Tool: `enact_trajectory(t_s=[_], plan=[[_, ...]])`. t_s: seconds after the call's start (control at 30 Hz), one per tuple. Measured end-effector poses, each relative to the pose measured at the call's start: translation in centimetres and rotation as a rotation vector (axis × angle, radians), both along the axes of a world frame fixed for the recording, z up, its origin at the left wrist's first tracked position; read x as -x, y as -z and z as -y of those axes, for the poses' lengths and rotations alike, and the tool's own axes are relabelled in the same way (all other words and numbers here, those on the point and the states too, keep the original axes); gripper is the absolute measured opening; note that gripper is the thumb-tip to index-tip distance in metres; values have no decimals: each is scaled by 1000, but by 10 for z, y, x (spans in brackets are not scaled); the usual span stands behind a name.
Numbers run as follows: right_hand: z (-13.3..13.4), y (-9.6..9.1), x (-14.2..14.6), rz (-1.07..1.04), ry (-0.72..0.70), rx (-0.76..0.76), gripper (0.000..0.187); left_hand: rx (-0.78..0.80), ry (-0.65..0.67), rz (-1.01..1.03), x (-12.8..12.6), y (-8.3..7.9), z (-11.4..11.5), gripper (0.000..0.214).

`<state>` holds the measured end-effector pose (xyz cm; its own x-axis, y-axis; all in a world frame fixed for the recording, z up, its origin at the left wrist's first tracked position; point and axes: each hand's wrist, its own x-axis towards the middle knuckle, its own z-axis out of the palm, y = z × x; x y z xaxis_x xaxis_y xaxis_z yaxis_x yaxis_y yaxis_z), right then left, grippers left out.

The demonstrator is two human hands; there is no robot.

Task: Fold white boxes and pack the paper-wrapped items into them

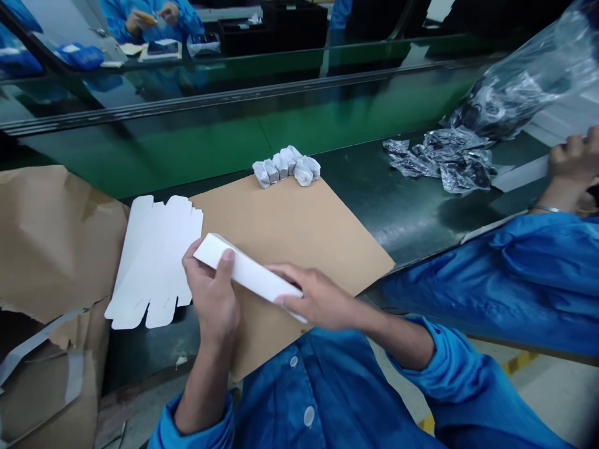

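Observation:
A slim white cardboard box [255, 273] is held tilted between my two hands, above a brown cardboard sheet [290, 224]. My left hand [215, 293] grips its upper left end, the thumb lying across the top face. At the lower right end my right hand [313, 296] pinches the box between thumb and fingers; part of that end is hidden. Flat white box blanks [156, 262] lie stacked to the left of my left hand. Several small white paper-wrapped pieces [285, 166] sit in a row at the sheet's far edge.
Brown paper packaging [56, 237] stands at the left. Crumpled clear plastic bags [449, 156] and a large plastic bag [528, 75] are at the right, near a co-worker's hand [575, 162]. A green-sided ledge [224, 137] runs behind; another person's hands [152, 19] work beyond it.

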<state>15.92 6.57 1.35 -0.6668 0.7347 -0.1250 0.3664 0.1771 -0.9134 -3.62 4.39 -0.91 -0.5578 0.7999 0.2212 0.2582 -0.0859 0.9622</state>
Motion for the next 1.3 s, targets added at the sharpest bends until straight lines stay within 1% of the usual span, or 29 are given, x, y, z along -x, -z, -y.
enact_trajectory(t_s=[0.03, 0.07, 0.1, 0.13, 0.17, 0.2, 0.23, 0.27, 0.3, 0.33, 0.37, 0.4, 0.47, 0.53, 0.63, 0.67, 0.73, 0.8, 0.83, 0.9, 1.0, 1.1, 1.13, 1.17, 1.23, 1.3], plan=[[-12, 1, -3, -4, -64, 12, 51, -3, 33, -210, 7, 2, 1, 66], [-26, 2, -4, 9, -162, -3, 45, -11, 115, -448, 13, 4, 3, 77], [-43, 0, -5, 55, -271, -50, 38, -14, 238, -682, 18, 5, 6, 85], [-61, -2, -3, 134, -341, -134, 34, -8, 388, -886, 21, 7, 9, 87], [-80, -6, 1, 235, -340, -258, 32, 4, 534, -1044, 22, 8, 11, 82], [-100, -10, 8, 348, -267, -415, 32, 19, 643, -1157, 22, 9, 12, 71], [-121, -13, 17, 455, -147, -586, 33, 35, 699, -1232, 21, 11, 13, 59], [-141, -17, 27, 544, -34, -744, 37, 41, 714, -1281, 19, 12, 13, 49], [-160, -19, 39, 620, 13, -866, 45, 37, 712, -1310, 18, 14, 13, 43], [-178, -20, 51, 686, -12, -945, 52, 34, 704, -1327, 16, 16, 13, 39], [-194, -20, 63, 741, -77, -987, 56, 37, 693, -1338, 15, 18, 14, 38], [-207, -19, 74, 781, -150, -998, 55, 42, 679, -1344, 14, 20, 16, 38], [-222, -15, 91, 812, -259, -988, 42, 45, 648, -1335, 13, 23, 21, 36], [-222, -12, 98, 790, -310, -987, 28, 44, 613, -1293, 13, 25, 26, 34], [-202, -11, 90, 726, -376, -995, 19, 39, 574, -1235, 11, 26, 31, 36], [-194, -12, 84, 695, -409, -936, 20, 37, 567, -1231, 11, 25, 31, 36], [-180, -14, 72, 638, -467, -728, 28, 33, 560, -1243, 11, 25, 31, 35], [-173, -14, 61, 601, -442, -544, 31, 32, 558, -1259, 11, 27, 30, 35], [-173, -12, 57, 598, -389, -509, 29, 31, 556, -1262, 12, 27, 30, 35], [-174, -9, 51, 613, -231, -549, 29, 36, 554, -1266, 13, 29, 31, 37], [-172, -7, 38, 624, 10, -607, 36, 38, 569, -1267, 15, 28, 32, 39], [-155, -5, 25, 623, 197, -605, 34, 49, 587, -1272, 13, 22, 31, 42], [-145, -2, 23, 628, 216, -601, 33, 57, 595, -1282, 11, 19, 30, 42], [-135, 2, 23, 636, 198, -609, 37, 60, 608, -1297, 9, 16, 28, 43], [-118, 13, 25, 638, 95, -656, 44, 51, 653, -1332, 1, 10, 23, 45], [-110, 23, 27, 584, 38, -679, 40, 38, 727, -1353, -8, 5, 18, 49]])
